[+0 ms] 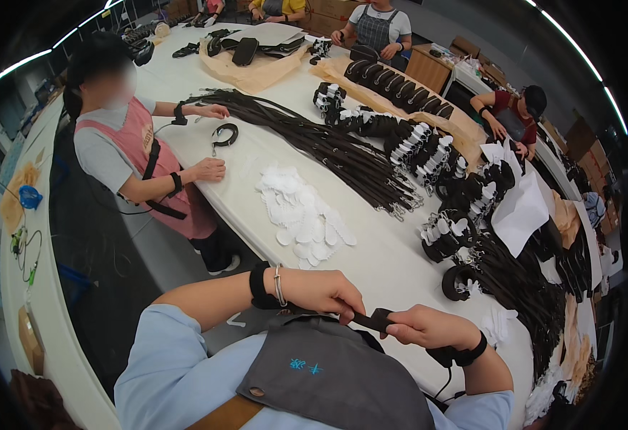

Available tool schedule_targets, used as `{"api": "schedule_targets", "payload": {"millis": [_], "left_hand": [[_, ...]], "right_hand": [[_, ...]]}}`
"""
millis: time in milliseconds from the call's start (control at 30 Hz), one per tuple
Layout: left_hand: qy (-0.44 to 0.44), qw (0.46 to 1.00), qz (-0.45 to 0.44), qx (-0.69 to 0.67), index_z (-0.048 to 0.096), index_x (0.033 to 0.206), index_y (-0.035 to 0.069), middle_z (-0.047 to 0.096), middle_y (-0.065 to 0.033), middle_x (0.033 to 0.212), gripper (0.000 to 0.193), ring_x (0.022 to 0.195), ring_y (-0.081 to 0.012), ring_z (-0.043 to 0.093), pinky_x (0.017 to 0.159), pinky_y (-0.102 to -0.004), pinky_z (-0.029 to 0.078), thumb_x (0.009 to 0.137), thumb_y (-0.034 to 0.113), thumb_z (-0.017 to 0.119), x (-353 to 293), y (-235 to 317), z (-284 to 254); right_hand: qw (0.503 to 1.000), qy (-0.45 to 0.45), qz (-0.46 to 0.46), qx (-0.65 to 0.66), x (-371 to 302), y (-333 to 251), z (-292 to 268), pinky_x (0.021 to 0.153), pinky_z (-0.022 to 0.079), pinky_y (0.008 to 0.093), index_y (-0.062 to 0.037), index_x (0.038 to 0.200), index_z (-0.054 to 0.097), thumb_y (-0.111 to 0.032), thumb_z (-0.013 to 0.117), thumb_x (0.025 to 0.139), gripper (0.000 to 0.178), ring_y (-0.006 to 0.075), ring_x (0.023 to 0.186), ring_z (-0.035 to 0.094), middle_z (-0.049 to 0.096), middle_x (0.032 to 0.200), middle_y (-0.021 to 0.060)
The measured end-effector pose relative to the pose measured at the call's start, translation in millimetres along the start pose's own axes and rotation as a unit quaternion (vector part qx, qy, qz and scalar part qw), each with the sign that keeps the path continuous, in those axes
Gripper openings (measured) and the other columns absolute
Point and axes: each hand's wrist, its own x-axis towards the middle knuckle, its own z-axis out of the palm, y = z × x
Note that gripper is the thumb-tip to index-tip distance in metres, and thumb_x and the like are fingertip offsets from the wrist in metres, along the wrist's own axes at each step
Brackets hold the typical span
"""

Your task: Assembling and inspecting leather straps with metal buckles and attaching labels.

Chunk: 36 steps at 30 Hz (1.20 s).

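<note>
You hold a dark strap [373, 319] low in the frame, just right of centre, stretched between your two hands above the grey apron [335, 373] and close to your chest. It looks like a flat leather-type band: light, limp along its length, a bit stiff across its width, so it probably sags if you let one end go. The surface looks smooth but not slippery, and nothing about it seems fragile. Best hold, as I judge it, is a pinch on the flat faces near each end, which is about where you have it.

Your left hand [321, 292] sits at lower centre, fingers curled down and closed together on the strap's left end; the thumb is hidden under the hand. Your right hand [429, 327] is just right of it, fingers folded shut around the strap's other end, thumb on top. Both hands wear black wristbands, and the left wrist also carries a thin bracelet. I can't tell whether there's any hardware at the strap ends; it's too small.

On the white table [371, 265] above your hands: a heap of white paper tags [303, 215] at centre, a long bundle of dark straps [335, 150] running diagonally, and coiled straps with white tags [446, 236] at right. A person in a pink apron [149, 161] sits at upper left.
</note>
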Motion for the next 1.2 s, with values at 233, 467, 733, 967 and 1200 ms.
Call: {"api": "schedule_targets", "payload": {"millis": [233, 467, 733, 967, 1200], "left_hand": [[0.003, 0.98, -0.088, -0.179, 0.048, 0.132, 0.006, 0.055, -0.0025, 0.079, 0.038, 0.072, -0.0122, 0.056, 0.068, -0.0252, 0.046, 0.096, 0.017, 0.054, 2.1, -0.5, 5.9], [0.158, 0.973, 0.163, -0.037, 0.052, 0.132, 0.006, 0.06, -0.0096, 0.101, 0.036, 0.079, -0.0202, 0.057, 0.078, -0.0314, 0.047, 0.098, 0.019, 0.052, 12.7, -5.1, 13.9], [0.226, 0.968, 0.109, -0.026, 0.049, 0.135, 0.004, 0.06, -0.0105, 0.097, 0.039, 0.078, -0.0187, 0.056, 0.073, -0.0296, 0.048, 0.096, 0.01, 0.053, 18.1, 6.0, 18.2], [0.243, 0.963, 0.107, 0.05, 0.051, 0.133, 0.0, 0.063, -0.0112, 0.094, 0.038, 0.081, -0.0217, 0.062, 0.072, -0.0305, 0.049, 0.096, 0.008, 0.051, 20.8, 12.6, 17.8], [0.169, 0.964, -0.025, -0.205, 0.058, 0.124, -0.001, 0.066, -0.0064, 0.091, 0.031, 0.085, -0.0119, 0.062, 0.076, -0.0254, 0.05, 0.096, 0.012, 0.055, 24.2, 13.2, 8.8]], "right_hand": [[0.911, -0.026, 0.076, 0.406, -11.9, 5.1, -3.1, 0.044, 0.024, 0.0208, -0.0028, 0.096, 0.058, -0.038, 0.041, 0.102, 0.04, 0.0041, 0.051, 0.032, 0.04, 0.061, -0.0063], [0.802, 0.008, -0.029, 0.596, -1.4, 16.0, 5.3, 0.036, 0.02, 0.0221, 0.0019, 0.095, 0.057, -0.042, 0.037, 0.102, 0.048, 0.0054, 0.04, 0.025, 0.036, 0.052, -0.0016], [0.753, 0.044, -0.045, 0.655, 0.9, 18.2, 9.3, 0.034, 0.02, 0.0232, 0.0007, 0.094, 0.054, -0.042, 0.032, 0.103, 0.049, 0.0056, 0.038, 0.025, 0.034, 0.05, -0.0014], [0.745, 0.043, -0.028, 0.666, 4.4, 3.2, 9.3, 0.035, 0.02, 0.02, -0.0065, 0.09, 0.048, -0.042, 0.03, 0.104, 0.042, 0.0037, 0.041, 0.025, 0.033, 0.053, -0.004], [0.748, 0.08, -0.03, 0.658, 3.4, 10.3, 17.2, 0.034, 0.021, 0.0194, -0.0091, 0.084, 0.046, -0.046, 0.029, 0.103, 0.045, 0.0032, 0.041, 0.024, 0.032, 0.052, -0.0057]]}}
